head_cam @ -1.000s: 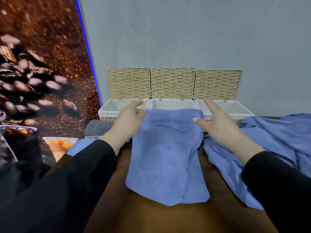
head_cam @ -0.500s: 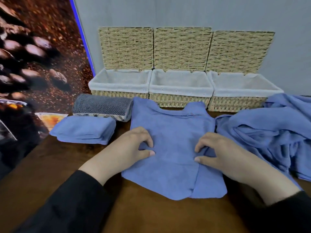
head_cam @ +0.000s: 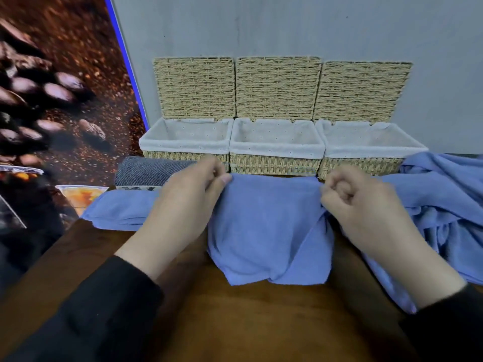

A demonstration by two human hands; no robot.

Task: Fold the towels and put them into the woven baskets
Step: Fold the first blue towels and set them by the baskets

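While pinched at both top corners, hung as a blue towel (head_cam: 269, 226) at the centre of the frame, soft and matte, doubled over so that its upper edge ran nearly straight between the two hands. Drooped below into uneven, rounded lower corners, with a diagonal crease running down its right side, and touched the brown tabletop (head_cam: 235, 322) along its bottom edge. Was gripped at the left corner by the left hand (head_cam: 188, 202), fingers (head_cam: 222, 178) curled with the thumb pressed over the cloth. Was gripped at the right corner by the right hand (head_cam: 363, 205), curled into a tight fist around the fabric.

Stood behind, at mid-frame against the grey wall: three woven baskets, left (head_cam: 183, 152), middle (head_cam: 274, 163) and right (head_cam: 366, 165), side by side, white-lined, lids raised upright. Lay at the left of the frame a folded blue towel (head_cam: 120, 212), just in front of a folded grey towel (head_cam: 149, 173). Sprawled at the right of the frame a rumpled heap of blue towels (head_cam: 444, 194).
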